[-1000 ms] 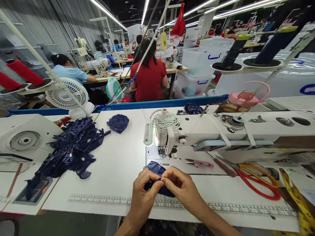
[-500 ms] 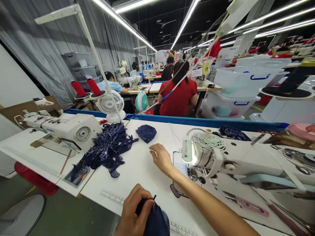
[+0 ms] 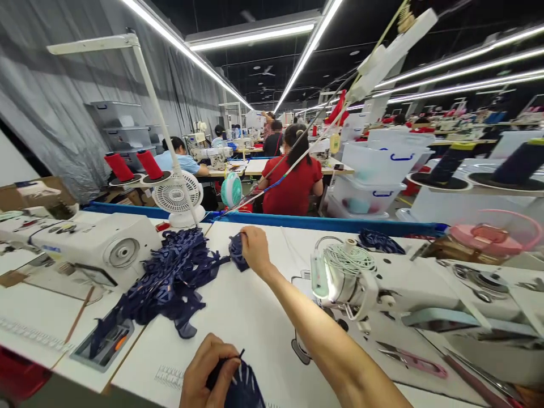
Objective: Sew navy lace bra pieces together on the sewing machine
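Note:
At the near table edge my left hand (image 3: 210, 371) is closed, thumb against fingers, on a navy fabric piece (image 3: 244, 388) with a thin dark strip poking up. My right arm stretches forward across the white tabletop. My right hand (image 3: 255, 249) is at a second, small navy fabric piece (image 3: 238, 252), its fingers bent together over the right side, covering part of it. The fingertips are partly hidden. Just left of this piece lies a heap of navy fabric strips (image 3: 170, 283).
To the right stands a sewing machine (image 3: 408, 289) with its lamp lit; pink-handled thread snips (image 3: 414, 360) lie before it. Another sewing machine (image 3: 114, 243) is on the left. A white fan (image 3: 178, 198) stands at the back edge. Beyond sits a person in red (image 3: 291, 181).
My right hand has moved forward and left onto the small fabric piece, its fingers closing there. My left hand still holds its fabric. The view has turned slightly right.

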`<state>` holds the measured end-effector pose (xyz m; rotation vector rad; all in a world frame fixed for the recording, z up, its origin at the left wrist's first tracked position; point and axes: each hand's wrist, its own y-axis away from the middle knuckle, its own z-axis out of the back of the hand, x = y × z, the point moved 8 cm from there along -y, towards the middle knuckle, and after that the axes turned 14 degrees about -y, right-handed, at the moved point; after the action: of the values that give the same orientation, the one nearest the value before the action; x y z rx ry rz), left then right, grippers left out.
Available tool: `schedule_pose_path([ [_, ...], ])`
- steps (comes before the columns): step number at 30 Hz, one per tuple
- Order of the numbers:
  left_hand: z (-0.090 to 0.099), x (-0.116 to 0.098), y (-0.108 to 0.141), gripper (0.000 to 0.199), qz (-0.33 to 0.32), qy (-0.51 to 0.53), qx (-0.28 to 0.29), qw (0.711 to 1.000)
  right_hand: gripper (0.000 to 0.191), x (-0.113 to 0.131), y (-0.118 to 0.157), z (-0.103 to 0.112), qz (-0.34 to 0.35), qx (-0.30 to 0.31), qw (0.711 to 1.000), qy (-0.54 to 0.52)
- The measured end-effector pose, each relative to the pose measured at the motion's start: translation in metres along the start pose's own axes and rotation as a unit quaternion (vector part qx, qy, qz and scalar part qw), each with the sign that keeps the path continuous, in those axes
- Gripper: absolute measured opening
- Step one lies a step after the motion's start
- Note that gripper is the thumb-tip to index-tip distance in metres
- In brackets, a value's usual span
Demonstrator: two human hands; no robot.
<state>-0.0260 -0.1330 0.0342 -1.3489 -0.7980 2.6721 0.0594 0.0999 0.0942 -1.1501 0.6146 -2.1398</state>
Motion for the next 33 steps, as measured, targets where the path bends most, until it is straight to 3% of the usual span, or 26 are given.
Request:
schedule_pose_path([
  [2,0.007,-0.005,-0.014,0.013,-0.010,-0.024,-0.027,0.999,0.021,0.032,0.014,0.006,0.056,0.052,0.997,-0.033],
  [4,0.012,-0.012,-0.027,0.010,-0.018,-0.059,-0.050,0.997,0.017,0.063,0.048,0.016,0.108,0.119,0.984,-0.075],
  [6,0.002,-0.020,-0.037,0.011,-0.031,-0.064,-0.002,0.997,0.019,0.082,0.092,0.038,0.125,0.162,0.970,-0.129],
  [8,-0.025,-0.026,-0.039,0.012,-0.032,-0.017,0.109,0.993,0.021,0.076,0.132,0.064,0.029,0.170,0.956,-0.236],
  [10,-0.056,-0.031,-0.033,0.012,-0.014,0.041,0.198,0.979,0.020,0.045,0.167,0.085,-0.151,0.139,0.927,-0.313],
  [12,-0.082,-0.037,-0.025,0.012,0.003,0.073,0.240,0.968,0.024,0.016,0.203,0.096,-0.305,0.116,0.867,-0.377],
  [15,-0.111,-0.047,-0.015,0.012,0.014,0.074,0.287,0.955,0.023,-0.007,0.239,0.104,-0.402,0.087,0.797,-0.442],
  [18,-0.127,-0.057,-0.013,0.011,0.028,0.066,0.326,0.943,0.022,-0.015,0.252,0.116,-0.413,0.047,0.792,-0.447],
  [23,-0.136,-0.069,-0.016,0.010,0.029,0.039,0.364,0.930,0.018,-0.010,0.252,0.126,-0.393,0.053,0.805,-0.441],
  [33,-0.140,-0.057,-0.011,0.013,0.083,-0.008,0.357,0.930,0.020,-0.006,0.254,0.132,-0.392,0.070,0.833,-0.385],
])
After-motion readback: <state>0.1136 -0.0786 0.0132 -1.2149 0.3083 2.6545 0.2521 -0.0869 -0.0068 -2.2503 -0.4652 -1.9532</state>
